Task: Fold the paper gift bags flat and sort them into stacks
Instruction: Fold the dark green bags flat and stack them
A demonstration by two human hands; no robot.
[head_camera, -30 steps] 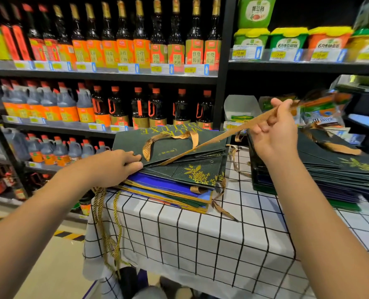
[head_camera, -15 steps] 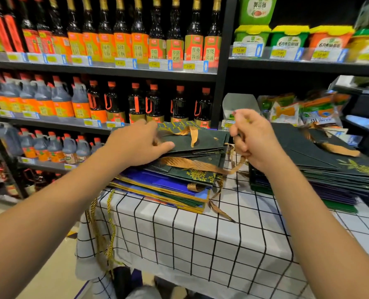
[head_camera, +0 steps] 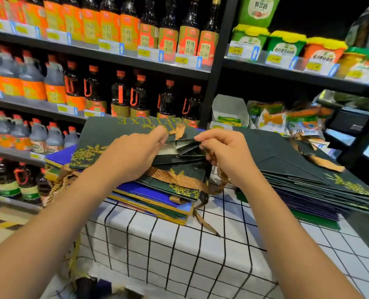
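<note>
Atop the left stack (head_camera: 157, 199) on the checked tablecloth (head_camera: 179, 255), a dark green gift bag (head_camera: 118, 131) reads "DELUXE" upside down in gold; left hand (head_camera: 136, 156) and right hand (head_camera: 224, 154) pinch its folded edge. Right stack (head_camera: 308, 180) runs off-frame. Shelf bottle labels (head_camera: 187, 45) are blurred.

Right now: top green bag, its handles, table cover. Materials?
Green bag: looks like matte coated paper, crisp fold creases, gold foil print. Bag handles: probably woven ribbon, bronze sheen, ribbed and limp. Table cover: white with black grid; drapes over the edge, so cloth or thin vinyl, cannot tell which.
</note>
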